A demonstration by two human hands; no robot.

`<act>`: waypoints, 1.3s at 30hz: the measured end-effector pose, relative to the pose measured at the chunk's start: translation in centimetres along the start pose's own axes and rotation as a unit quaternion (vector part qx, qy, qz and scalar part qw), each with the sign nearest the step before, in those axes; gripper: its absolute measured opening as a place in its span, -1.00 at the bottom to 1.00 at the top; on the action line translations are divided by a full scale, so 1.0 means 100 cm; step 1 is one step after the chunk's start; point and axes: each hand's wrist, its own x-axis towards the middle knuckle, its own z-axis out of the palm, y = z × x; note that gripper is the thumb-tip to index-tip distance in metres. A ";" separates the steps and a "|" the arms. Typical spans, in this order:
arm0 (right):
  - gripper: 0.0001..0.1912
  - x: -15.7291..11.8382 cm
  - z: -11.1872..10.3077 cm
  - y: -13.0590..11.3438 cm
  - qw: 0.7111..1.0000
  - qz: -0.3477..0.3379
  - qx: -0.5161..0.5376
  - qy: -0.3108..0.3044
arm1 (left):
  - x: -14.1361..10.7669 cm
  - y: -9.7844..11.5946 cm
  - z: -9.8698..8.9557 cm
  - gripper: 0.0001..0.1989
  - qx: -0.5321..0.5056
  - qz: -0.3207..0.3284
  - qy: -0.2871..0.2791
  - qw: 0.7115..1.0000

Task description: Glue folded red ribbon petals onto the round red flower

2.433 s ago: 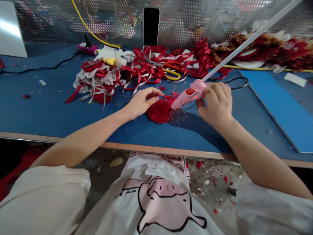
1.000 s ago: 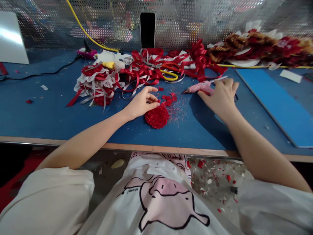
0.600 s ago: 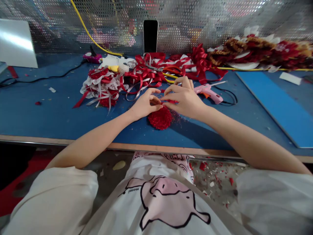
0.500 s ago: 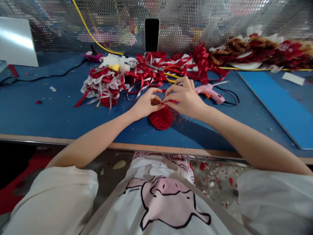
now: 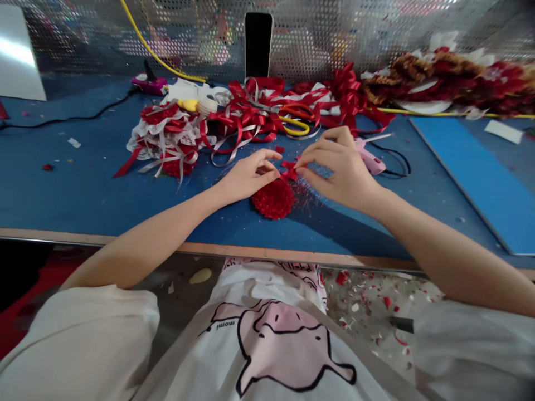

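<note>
A round, ruffled red flower [image 5: 273, 199] lies on the blue tabletop in front of me. At its far edge is a small piece of red ribbon [image 5: 289, 171]. My left hand [image 5: 253, 174] is at the flower's upper left, with thumb and fingertips pinched at the ribbon's near end. Opposite it, my right hand [image 5: 334, 161] pinches the ribbon's other side between thumb and forefinger. Behind the right hand, a pink glue gun [image 5: 369, 159] lies partly hidden.
Red and silver ribbons [image 5: 259, 111] are heaped at the back with yellow-handled scissors [image 5: 297, 126]. A lace-and-ribbon bundle [image 5: 167, 139] lies left. A phone [image 5: 258, 45] stands against the perforated metal screen. Right are a blue board [image 5: 480, 184] and a pile of flowers [image 5: 451, 83].
My right hand has moved right and away from the left hand, and the red ribbon between them now shows. The left hand has barely moved. The view has shifted slightly.
</note>
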 end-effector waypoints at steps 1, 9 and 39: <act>-0.85 -0.005 -0.003 -0.001 1.000 -0.001 0.001 0.002 | -0.001 0.001 0.000 -0.52 0.009 0.000 -0.012 1.000; -0.91 -0.038 0.015 0.000 0.998 -0.067 -0.015 -0.002 | -0.007 0.006 0.003 -0.55 0.080 0.050 -0.044 0.995; -0.75 -0.043 0.013 0.007 0.983 -0.167 -0.074 -0.031 | -0.006 0.005 0.002 -0.55 0.108 0.068 -0.073 0.989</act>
